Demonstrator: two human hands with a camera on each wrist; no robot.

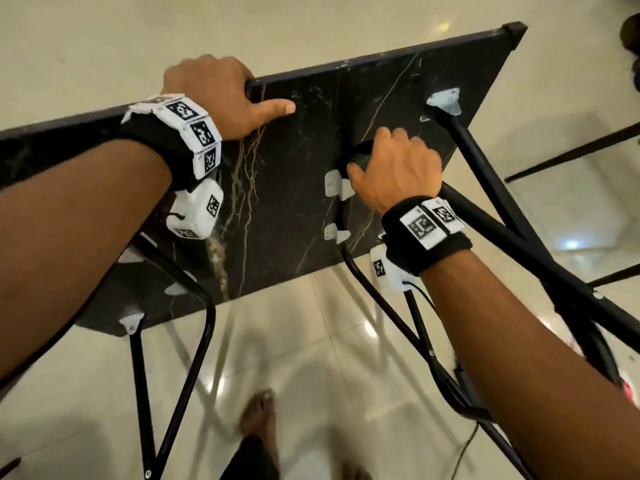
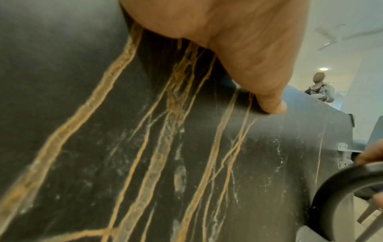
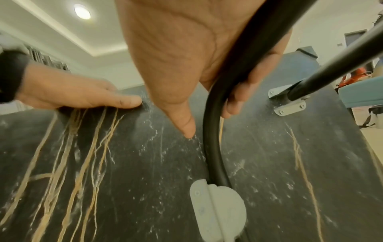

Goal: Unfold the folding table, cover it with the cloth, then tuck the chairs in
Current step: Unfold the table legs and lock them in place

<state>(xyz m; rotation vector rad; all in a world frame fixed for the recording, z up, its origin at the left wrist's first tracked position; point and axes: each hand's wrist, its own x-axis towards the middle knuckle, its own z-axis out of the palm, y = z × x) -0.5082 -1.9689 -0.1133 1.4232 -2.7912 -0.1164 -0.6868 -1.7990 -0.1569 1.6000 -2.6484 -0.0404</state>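
Gripping hands [image 1: 311, 133] on folding table [image 1: 304, 188]

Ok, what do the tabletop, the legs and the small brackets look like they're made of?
Tabletop: a dark board with a printed marble look, matte, gold and white veins; probably laminate, not stone. Legs: black painted tube, likely metal, smooth with a slight sheen. Brackets: pale grey, with visible screws; plastic or painted metal, I cannot tell which.

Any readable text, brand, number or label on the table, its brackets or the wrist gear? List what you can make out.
No words, brands or numbers can be read in any view.
Wrist bands: square black-and-white marker patterns only, no letters.
Table underside: gold and white marble veining, no label.
Grey brackets: plain, screws only.
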